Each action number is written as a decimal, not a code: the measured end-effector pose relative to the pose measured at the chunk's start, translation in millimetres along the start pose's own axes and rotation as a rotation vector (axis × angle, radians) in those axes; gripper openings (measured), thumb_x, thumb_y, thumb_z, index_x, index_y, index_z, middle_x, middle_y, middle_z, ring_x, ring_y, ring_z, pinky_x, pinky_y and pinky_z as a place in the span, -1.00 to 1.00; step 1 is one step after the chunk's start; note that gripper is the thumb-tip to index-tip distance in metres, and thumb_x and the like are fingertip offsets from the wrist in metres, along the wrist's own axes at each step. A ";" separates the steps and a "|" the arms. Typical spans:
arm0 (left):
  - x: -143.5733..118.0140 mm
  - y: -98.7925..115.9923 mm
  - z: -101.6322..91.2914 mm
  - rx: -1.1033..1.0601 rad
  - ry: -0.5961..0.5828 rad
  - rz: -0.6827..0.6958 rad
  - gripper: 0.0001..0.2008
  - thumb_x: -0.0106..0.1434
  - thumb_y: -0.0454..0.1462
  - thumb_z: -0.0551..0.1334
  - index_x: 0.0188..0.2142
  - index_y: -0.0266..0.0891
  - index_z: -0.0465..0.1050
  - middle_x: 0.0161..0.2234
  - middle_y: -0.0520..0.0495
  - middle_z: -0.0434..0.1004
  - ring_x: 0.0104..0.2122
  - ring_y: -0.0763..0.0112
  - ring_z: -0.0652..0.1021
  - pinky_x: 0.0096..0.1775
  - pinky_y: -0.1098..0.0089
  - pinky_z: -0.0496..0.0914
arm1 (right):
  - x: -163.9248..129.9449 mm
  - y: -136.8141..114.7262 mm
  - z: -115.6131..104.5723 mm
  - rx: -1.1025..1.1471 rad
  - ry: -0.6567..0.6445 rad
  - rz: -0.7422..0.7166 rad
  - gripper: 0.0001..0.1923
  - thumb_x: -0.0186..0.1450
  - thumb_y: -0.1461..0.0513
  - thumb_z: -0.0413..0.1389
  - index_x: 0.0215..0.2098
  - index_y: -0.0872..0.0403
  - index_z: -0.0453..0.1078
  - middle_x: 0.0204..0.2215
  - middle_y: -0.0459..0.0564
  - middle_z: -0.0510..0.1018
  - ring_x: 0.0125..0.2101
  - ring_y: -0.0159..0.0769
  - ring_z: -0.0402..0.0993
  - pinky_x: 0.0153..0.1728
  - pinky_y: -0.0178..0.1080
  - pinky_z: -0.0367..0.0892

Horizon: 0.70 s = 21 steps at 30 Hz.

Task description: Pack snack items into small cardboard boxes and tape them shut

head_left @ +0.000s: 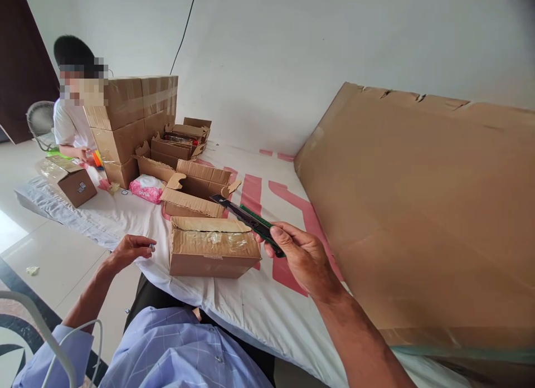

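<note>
The right hand (303, 254) is closed around a green-and-black utility knife (251, 223), gripping it by the rear of the handle with the thumb laid along the top; the blade end points up and away toward the open cartons. The knife hangs in the air just above the right end of a small sealed cardboard box (213, 248) — that box lies near the front edge of the bed (267, 304), on its white cover, directly before the person.

The left hand (129, 251) hovers off the box's left end, apart from it, fingers curled in and pinching some small pale object too tiny to identify.

The box looks light and fairly stiff, though its top is wrapped in glossy clear tape that would likely be slippery under the fingers. Its bare cardboard side walls seem the better place to steady it. The knife is rigid and slim — the handle is the only safe grip.

Beyond it sit several opened cartons (196, 187) and a pink packet (146, 188). A large flat cardboard sheet (418, 209) covers the bed's right side. Another person (73, 126) sits at the far left corner beside stacked boxes (134, 115).
</note>
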<state>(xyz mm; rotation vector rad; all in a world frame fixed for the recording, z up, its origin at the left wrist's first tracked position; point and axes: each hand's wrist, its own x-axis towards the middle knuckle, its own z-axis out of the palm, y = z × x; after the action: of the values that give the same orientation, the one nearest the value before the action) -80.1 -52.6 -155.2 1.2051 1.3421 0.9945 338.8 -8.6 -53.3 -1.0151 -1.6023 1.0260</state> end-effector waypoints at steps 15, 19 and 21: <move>-6.6 33.6 14.6 -0.378 -0.046 0.026 -0.49 -0.03 0.02 0.70 -0.27 -0.30 0.70 -0.38 -0.13 0.74 -0.43 0.36 0.71 -0.28 0.40 0.61 | 1.6 5.5 6.6 -0.043 -0.007 0.044 -0.38 0.37 -0.35 0.16 -0.35 -0.01 0.52 -0.59 -0.10 0.45 -0.50 -0.24 0.36 -0.37 -0.18 0.32; -4.6 28.6 13.0 -0.217 0.056 0.029 -0.39 -0.06 0.17 0.63 -0.31 -0.30 0.67 -0.39 -0.17 0.73 -0.43 0.30 0.69 -0.28 0.32 0.61 | 2.2 6.9 7.9 -0.065 -0.002 0.049 -0.36 0.35 -0.38 0.17 -0.37 -0.01 0.52 -0.57 -0.09 0.48 -0.49 -0.24 0.37 -0.37 -0.18 0.33; -0.4 23.6 7.5 -0.113 0.128 0.027 -0.39 -0.07 0.19 0.60 -0.32 -0.30 0.67 -0.45 -0.15 0.69 -0.48 0.28 0.66 -0.32 0.29 0.58 | 2.0 8.1 7.9 -0.084 0.001 0.045 -0.35 0.35 -0.38 0.16 -0.38 -0.01 0.52 -0.58 -0.08 0.48 -0.49 -0.24 0.38 -0.36 -0.17 0.34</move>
<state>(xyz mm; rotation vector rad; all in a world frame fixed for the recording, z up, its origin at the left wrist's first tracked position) -69.5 -49.9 -133.0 1.0927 1.3526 1.1679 331.9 -5.5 -62.0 -1.1119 -1.6395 0.9948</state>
